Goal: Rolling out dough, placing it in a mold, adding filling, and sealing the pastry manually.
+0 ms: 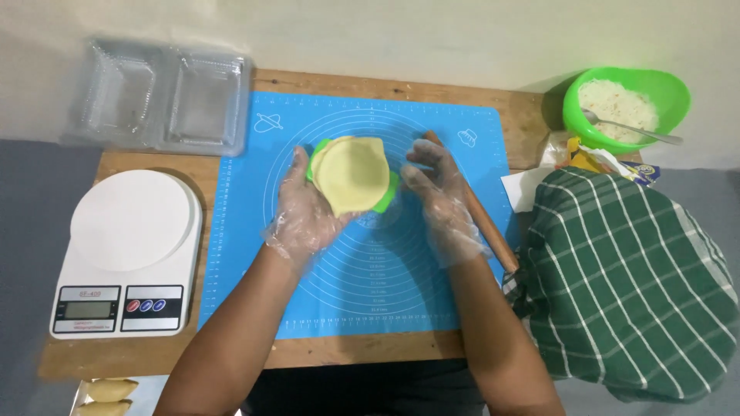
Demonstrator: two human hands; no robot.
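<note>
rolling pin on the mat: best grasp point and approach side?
Grip the rolling pin at its lower half, coming from above. It lies flat on the blue mat, slanting from upper left to lower right. Its upper end sits behind the right hand, and the checked cloth crowds its right side; jaws should probably close across the shaft.
</note>
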